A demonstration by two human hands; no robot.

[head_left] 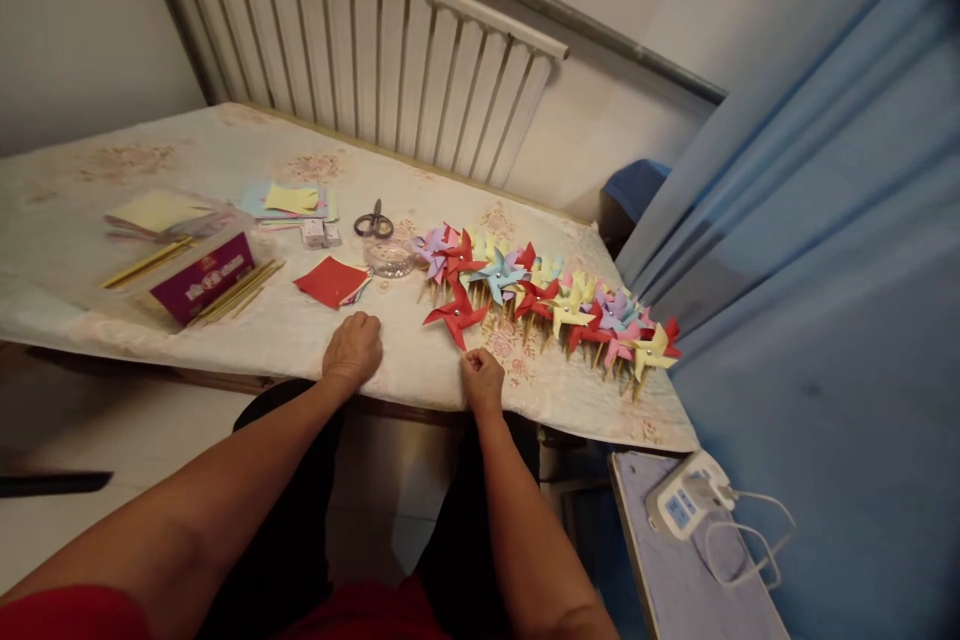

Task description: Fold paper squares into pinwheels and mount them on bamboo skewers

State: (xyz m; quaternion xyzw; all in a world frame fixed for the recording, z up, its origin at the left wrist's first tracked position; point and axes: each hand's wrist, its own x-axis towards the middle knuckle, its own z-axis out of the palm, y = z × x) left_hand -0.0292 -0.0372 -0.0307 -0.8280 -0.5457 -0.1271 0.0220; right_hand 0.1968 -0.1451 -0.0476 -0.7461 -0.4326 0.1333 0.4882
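Note:
My left hand [353,347] rests as a loose fist on the table [90,250] near its front edge, holding nothing that I can see. Just right of it, my right hand [482,378] pinches the stick of a red paper pinwheel [454,316] that lies flat on the cloth. Behind that one, a row of finished pinwheels [555,300] in red, yellow, pink, blue and purple stretches toward the table's right corner. A stack of red paper squares [331,281] lies a little beyond my left hand.
Scissors [373,223], a clear glass dish [388,260], coloured paper sheets [291,201], wooden sticks [238,292] and a purple box [202,276] lie on the table's left half. A radiator [375,40] stands behind. A blue curtain [825,220] hangs right, a power strip [686,500] below it.

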